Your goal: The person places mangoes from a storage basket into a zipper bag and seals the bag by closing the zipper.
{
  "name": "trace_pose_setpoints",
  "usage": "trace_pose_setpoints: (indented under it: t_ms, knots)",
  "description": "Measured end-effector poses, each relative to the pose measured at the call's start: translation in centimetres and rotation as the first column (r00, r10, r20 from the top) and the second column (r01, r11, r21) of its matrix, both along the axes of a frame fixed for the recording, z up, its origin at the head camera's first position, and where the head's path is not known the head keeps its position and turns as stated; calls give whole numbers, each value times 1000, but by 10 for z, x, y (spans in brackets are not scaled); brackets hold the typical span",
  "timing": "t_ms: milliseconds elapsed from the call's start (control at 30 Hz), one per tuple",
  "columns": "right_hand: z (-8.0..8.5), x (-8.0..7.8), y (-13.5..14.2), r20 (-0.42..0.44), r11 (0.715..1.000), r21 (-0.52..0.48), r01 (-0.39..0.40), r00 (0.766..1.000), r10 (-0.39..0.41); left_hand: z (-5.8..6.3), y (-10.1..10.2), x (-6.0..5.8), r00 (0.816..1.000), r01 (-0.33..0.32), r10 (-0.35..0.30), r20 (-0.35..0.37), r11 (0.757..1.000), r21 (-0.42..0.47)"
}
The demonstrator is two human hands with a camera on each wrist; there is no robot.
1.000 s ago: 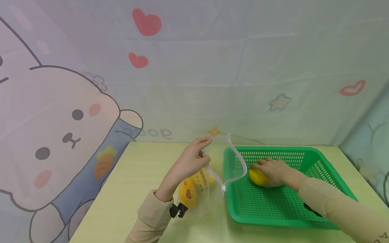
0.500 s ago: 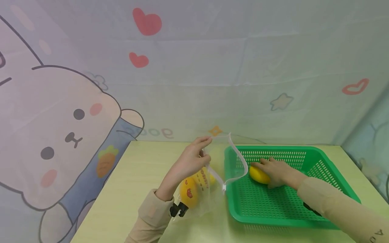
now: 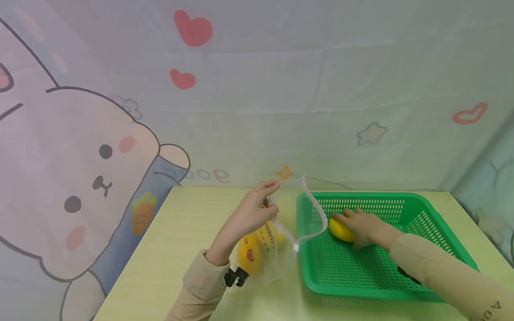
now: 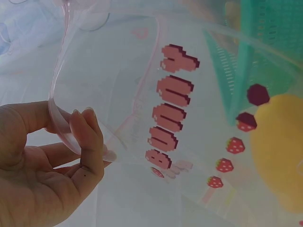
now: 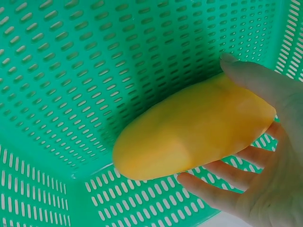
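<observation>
Thumb and fingers of my left hand (image 3: 253, 209) pinch the rim of a clear zip bag (image 4: 118, 61) with pink "BUNNY" lettering. The bag's mouth gapes towards the basket, and its white zip strip shows along the edge. Yellow fruit (image 3: 249, 254) lies inside the bag, partly hidden by the print and my wrist. Over in the green basket (image 3: 381, 294), my right hand (image 3: 367, 227) holds a yellow mango (image 5: 189, 132). The thumb lies along one side of the mango and the fingers along the other, in the right wrist view.
The basket stands on a pale yellow table (image 3: 160, 240), right beside the bag, with slotted walls and a raised rim. A printed cloth (image 3: 261, 111) with a rabbit and hearts hangs behind the table. Another cloth closes off the right side.
My right hand and the mango have shifted very slightly, with the mango a little farther from me. The left hand and the bag stay in place.
</observation>
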State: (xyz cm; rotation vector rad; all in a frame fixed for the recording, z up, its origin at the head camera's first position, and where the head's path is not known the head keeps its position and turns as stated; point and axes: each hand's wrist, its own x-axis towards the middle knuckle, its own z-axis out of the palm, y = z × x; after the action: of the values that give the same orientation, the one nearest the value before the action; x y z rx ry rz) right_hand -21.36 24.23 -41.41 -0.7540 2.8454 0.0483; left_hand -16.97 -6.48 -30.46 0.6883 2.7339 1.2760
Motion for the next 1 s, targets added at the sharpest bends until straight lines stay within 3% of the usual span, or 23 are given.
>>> trace_pose_setpoints:
  t_ms: [1000]
  knots:
    - [-4, 1, 5, -72, 1000, -2, -7, 997, 7, -2, 0, 1, 1000, -1, 1, -5, 1000, 24]
